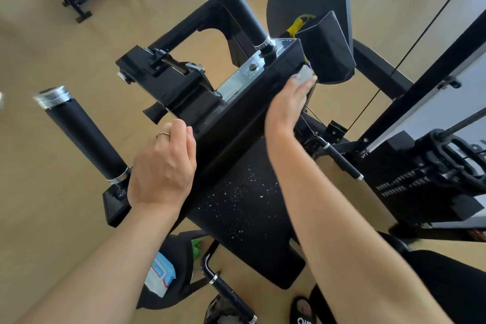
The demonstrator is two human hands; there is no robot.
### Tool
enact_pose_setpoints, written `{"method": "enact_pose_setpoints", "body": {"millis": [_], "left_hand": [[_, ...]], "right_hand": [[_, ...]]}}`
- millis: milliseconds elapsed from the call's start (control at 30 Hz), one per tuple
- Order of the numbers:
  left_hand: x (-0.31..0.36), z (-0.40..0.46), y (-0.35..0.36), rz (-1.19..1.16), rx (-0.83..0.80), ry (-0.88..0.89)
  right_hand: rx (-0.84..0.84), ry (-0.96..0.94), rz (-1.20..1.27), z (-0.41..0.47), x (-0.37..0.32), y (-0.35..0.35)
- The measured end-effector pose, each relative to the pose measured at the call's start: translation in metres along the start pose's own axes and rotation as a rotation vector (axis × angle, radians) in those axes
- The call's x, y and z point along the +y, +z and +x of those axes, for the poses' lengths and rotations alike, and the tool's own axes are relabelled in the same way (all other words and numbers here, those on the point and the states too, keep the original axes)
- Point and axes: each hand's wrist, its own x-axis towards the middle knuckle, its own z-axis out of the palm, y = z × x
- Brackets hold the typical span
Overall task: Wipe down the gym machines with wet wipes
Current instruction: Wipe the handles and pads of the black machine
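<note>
Fingers (302, 84) of my right hand (285, 108) press together flat on the wet wipe (305, 75) against the machine's black beam (236, 116), while my left hand (164, 166) curls closed, resting on its near edge.

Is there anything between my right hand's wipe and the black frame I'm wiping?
Nothing visible. The right hand presses the wet wipe straight onto the black frame; the black pad sits just beyond it, not between.
</note>
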Motion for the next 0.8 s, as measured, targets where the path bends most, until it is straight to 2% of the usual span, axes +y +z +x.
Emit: {"method": "enact_pose_setpoints", "body": {"millis": [100,233,300,367,467,667,800], "left_hand": [[0.000,0.000,0.000,0.006,0.020,0.006],[0.001,0.001,0.001,0.044,0.044,0.017],[0.000,0.001,0.002,0.056,0.052,0.021],[0.000,0.000,0.003,0.057,0.050,0.021],[0.000,0.000,0.003,0.056,0.046,0.020],[-0.001,0.000,0.003,0.087,0.049,0.019],[-0.001,0.000,0.005,0.090,0.060,0.020]], "right_hand": [[-0.109,0.265,0.294,0.025,-0.005,-0.012],[-0.183,0.580,0.555,-0.022,0.029,-0.013],[-0.336,0.755,0.558,-0.073,0.054,-0.009],[-0.382,0.851,0.525,-0.114,0.061,-0.006],[-0.359,0.842,0.580,-0.094,0.050,-0.012],[-0.273,0.521,0.613,0.028,-0.024,-0.037],[-0.196,0.506,0.652,0.033,-0.024,-0.035]]}}
